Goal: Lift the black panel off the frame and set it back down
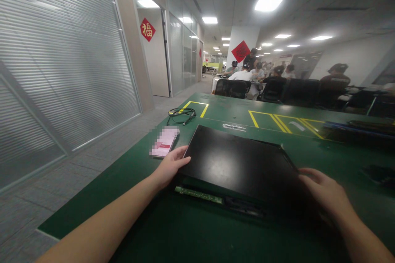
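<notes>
A flat black screen panel (237,160) with a glossy light spot is held between my two hands over the green table. My left hand (173,164) grips its left edge, thumb on top and fingers partly hidden beneath. At the opposite edge, my right hand (324,191) is closed on the panel, its fingertips mostly out of sight. Just below the panel's near edge shows a narrow green circuit board strip (199,195), with a dark part continuing to its right. Whether this strip is joined to the panel I cannot tell.
A phone (165,141) lies left of the panel, and a coiled black cable (182,115) is behind it. Yellow tape (271,122) marks the green table (101,197). Dark flat panels (358,129) are stacked at the right. Beyond are chairs (233,87) and several seated people.
</notes>
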Action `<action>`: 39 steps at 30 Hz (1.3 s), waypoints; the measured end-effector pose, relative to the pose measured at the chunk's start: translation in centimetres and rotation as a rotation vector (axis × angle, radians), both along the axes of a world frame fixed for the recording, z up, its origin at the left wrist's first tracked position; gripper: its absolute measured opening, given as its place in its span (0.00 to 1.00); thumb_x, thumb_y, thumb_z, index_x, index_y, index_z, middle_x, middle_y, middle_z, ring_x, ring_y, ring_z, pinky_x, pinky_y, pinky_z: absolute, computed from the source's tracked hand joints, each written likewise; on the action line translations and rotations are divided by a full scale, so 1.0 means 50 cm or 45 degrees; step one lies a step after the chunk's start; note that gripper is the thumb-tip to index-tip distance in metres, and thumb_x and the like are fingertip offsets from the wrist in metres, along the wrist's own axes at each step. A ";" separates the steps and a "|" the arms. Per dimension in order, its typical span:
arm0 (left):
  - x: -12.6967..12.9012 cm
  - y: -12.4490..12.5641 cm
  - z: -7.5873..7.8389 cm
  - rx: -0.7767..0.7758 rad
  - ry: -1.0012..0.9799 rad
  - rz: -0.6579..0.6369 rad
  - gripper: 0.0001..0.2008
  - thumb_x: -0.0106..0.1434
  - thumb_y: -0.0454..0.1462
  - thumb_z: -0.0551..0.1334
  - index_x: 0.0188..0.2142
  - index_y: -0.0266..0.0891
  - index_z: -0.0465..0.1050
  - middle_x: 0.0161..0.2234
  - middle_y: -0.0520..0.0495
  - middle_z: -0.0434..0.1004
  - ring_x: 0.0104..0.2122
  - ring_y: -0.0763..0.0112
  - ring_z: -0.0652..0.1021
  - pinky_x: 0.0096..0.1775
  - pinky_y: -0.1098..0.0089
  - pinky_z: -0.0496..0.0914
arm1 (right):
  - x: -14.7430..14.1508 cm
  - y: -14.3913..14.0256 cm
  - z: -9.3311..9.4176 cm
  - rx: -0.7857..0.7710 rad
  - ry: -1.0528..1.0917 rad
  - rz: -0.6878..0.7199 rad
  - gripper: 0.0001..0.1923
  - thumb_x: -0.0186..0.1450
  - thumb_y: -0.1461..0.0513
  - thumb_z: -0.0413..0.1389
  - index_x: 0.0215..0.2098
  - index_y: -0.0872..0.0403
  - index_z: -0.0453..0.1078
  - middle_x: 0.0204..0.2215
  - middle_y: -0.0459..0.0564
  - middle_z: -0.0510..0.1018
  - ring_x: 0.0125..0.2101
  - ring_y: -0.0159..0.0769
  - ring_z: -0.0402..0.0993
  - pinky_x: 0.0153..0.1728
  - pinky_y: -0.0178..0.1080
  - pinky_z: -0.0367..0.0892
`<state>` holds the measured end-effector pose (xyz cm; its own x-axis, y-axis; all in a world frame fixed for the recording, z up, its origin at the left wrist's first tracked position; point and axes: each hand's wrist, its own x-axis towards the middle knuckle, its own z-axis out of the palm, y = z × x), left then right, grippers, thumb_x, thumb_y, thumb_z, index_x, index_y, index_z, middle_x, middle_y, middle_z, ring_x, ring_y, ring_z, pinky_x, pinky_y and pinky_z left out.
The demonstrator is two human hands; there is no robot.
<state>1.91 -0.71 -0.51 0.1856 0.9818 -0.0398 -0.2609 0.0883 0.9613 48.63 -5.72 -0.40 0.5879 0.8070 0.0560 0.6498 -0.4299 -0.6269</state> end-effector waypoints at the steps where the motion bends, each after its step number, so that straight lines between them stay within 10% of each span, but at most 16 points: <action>1: 0.000 0.000 0.001 0.004 0.011 -0.002 0.30 0.48 0.40 0.79 0.51 0.39 0.81 0.54 0.38 0.84 0.60 0.45 0.77 0.64 0.50 0.68 | 0.000 0.000 -0.001 -0.005 -0.003 0.004 0.24 0.51 0.47 0.54 0.38 0.48 0.81 0.34 0.56 0.86 0.37 0.56 0.79 0.38 0.49 0.69; 39: -0.023 0.021 -0.031 0.337 1.042 0.116 0.26 0.47 0.43 0.71 0.47 0.37 0.84 0.66 0.32 0.70 0.66 0.38 0.69 0.67 0.48 0.61 | 0.017 0.002 -0.022 0.040 -0.072 0.040 0.18 0.52 0.48 0.55 0.30 0.47 0.82 0.34 0.54 0.86 0.38 0.54 0.81 0.37 0.47 0.70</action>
